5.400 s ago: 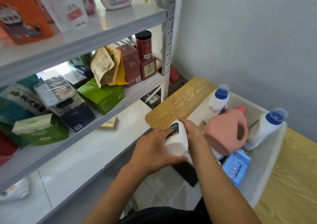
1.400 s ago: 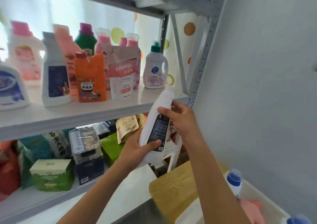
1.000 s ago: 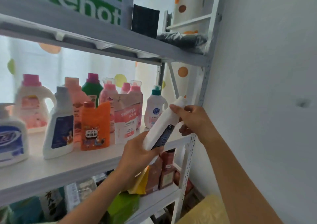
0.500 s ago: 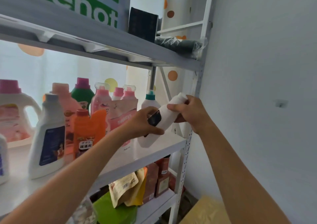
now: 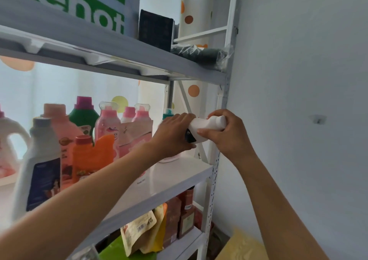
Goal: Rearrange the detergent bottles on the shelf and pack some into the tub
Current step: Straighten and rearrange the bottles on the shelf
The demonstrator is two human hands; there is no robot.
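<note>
Two bare arms reach up and forward to a white metal shelf [image 5: 179,178] crowded with detergent bottles [image 5: 83,132]. Between them, above the shelf's right end, a white bottle [image 5: 205,128] lies tilted nearly sideways. The left hand [image 5: 175,134] wraps its base, and the right hand [image 5: 227,132] curls round its neck.

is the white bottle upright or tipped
Tipped: the white bottle lies nearly sideways, held by both hands, cap end toward the right, above the shelf.
</note>
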